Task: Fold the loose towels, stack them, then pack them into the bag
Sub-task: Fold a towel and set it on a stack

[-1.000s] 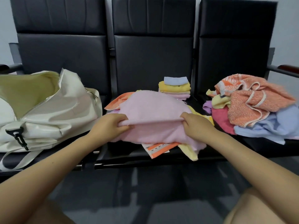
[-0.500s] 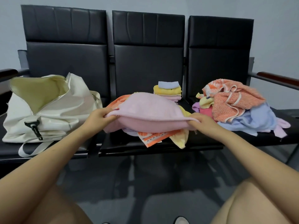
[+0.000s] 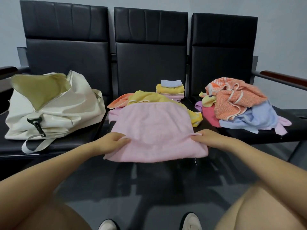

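Both hands pinch | left hand (image 3: 111, 141) | right hand (image 3: 209, 138) | soft pink terry towel (image 3: 153, 130), rectangular

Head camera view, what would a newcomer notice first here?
The pink towel on the middle seat, pinched at its near corners by the left hand and right hand. Then the open cream bag left and the loose towel heap right.
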`<state>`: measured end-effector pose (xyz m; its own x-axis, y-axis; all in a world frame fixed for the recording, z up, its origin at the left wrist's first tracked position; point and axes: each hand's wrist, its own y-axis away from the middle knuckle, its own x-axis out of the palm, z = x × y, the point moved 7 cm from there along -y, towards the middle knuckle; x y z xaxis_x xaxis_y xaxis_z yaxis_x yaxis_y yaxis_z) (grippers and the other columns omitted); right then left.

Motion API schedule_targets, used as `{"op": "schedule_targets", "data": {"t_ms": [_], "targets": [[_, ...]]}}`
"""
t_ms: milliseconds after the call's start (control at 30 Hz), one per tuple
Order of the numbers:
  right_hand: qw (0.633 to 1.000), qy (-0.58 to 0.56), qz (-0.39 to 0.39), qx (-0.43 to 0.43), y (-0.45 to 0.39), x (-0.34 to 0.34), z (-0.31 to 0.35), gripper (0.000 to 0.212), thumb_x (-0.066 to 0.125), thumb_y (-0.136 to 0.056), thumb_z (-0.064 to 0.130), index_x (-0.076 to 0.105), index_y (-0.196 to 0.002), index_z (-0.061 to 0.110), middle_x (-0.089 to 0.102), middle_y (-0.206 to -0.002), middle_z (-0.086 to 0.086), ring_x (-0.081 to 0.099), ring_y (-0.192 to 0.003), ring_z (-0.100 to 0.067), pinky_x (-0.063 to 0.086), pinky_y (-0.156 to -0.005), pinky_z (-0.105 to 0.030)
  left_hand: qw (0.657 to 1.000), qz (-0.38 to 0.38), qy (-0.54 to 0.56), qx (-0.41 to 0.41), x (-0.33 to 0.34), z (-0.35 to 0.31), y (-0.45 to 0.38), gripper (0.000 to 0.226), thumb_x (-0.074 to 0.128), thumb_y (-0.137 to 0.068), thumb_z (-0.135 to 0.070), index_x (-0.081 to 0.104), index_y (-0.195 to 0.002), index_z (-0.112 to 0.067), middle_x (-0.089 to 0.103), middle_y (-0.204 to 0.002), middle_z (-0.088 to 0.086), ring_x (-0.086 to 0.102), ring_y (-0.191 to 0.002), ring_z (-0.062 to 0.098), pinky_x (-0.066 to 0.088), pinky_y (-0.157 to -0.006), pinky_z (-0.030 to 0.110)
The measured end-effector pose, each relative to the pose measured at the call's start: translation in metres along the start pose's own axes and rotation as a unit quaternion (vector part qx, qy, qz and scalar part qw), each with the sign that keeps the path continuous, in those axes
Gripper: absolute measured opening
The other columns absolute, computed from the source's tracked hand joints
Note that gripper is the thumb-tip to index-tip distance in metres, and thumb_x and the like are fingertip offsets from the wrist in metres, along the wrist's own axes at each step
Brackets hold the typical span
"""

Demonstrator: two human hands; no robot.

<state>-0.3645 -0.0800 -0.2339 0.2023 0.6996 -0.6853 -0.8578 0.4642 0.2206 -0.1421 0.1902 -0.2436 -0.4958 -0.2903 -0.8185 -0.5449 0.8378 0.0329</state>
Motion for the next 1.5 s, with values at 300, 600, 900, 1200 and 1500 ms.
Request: {"op": "schedule_targets", "data": {"t_ms": [300, 600, 900, 1200, 1500], "targets": [[0.968, -0.157, -0.185, -0.071, -0.044, -0.038, 0.038, 0.018, 0.05, -0.098, 0.029, 0.067, -0.105, 0.029, 0.066, -0.098, 0.008, 0.06, -0.092, -0.012, 0.046, -0.073, -0.027, 0.989, -0.145, 0.025, -0.009, -0.055, -0.006, -0.036, 0.046, 0.056, -0.096, -0.036, 0.042, -0.061, -0.01, 0.039, -0.059, -0.005, 0.036, -0.059, 0.013, 0.029, -0.057, 0.03], [0.916, -0.204, -0.341, -0.059, -0.117, -0.061, 0.05, 0.035, 0.056, -0.09, 0.031, 0.063, -0.086, -0.003, 0.064, -0.083, -0.019, 0.053, -0.073, -0.02, 0.039, -0.064, -0.031, 0.95, -0.31, 0.016, -0.036, -0.089, 0.009, -0.108, 0.033, 0.046, -0.097, -0.024, 0.047, -0.066, -0.013, 0.05, -0.063, -0.001, 0.045, -0.065, 0.019, 0.029, -0.054, 0.033], [0.93, -0.109, -0.351, 0.019, -0.166, -0.052, 0.028, 0.027, 0.05, -0.091, 0.026, 0.05, -0.067, 0.015, 0.054, -0.072, -0.005, 0.051, -0.074, -0.028, 0.033, -0.058, -0.032, 0.954, -0.279, -0.094, -0.047, -0.066, 0.048, -0.164, 0.027, 0.042, -0.098, -0.023, 0.058, -0.083, -0.008, 0.062, -0.084, 0.007, 0.055, -0.076, 0.028, 0.039, -0.061, 0.036], [0.952, -0.034, -0.299, 0.055, -0.177, -0.048, 0.014, 0.038, 0.049, -0.097, 0.039, 0.057, -0.111, 0.004, 0.06, -0.105, -0.01, 0.054, -0.094, -0.028, 0.035, -0.073, -0.031, 0.957, -0.255, -0.13, -0.034, -0.055, 0.057, -0.174, 0.031, 0.038, -0.1, -0.023, 0.062, -0.115, -0.01, 0.058, -0.11, 0.011, 0.053, -0.102, 0.031, 0.046, -0.08, 0.044], [0.941, -0.19, -0.192, 0.204, -0.143, -0.047, 0.004, 0.079, 0.067, -0.081, 0.057, 0.045, -0.136, 0.005, 0.055, -0.112, -0.01, 0.051, -0.091, -0.028, 0.042, -0.074, -0.038, 0.943, -0.306, -0.027, 0.126, -0.049, -0.045, -0.137, 0.047, 0.035, -0.088, -0.043, 0.064, -0.112, -0.016, 0.056, -0.117, 0.004, 0.048, -0.114, 0.023, 0.036, -0.094, 0.033]]}}
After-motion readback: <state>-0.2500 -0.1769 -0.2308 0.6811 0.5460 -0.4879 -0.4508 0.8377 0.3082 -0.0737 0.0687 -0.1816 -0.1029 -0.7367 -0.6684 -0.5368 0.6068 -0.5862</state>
